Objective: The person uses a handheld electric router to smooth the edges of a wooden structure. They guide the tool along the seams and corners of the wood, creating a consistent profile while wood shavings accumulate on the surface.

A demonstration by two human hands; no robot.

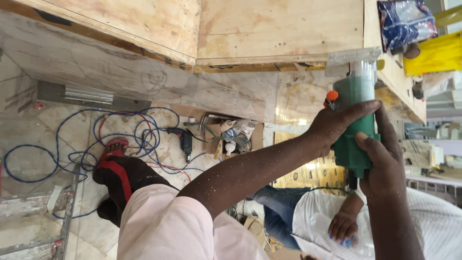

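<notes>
A crumpled blue-and-white plastic bag lies on the desk at top right, beside a yellow carton, perhaps a box.

Both hands clasp green trimmer router at plywood edge.

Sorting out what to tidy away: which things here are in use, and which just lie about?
In use: green router, gripped by left hand and right hand; plywood panel.
Lying about: drill, blue cable, bottles, yellow container.
</notes>
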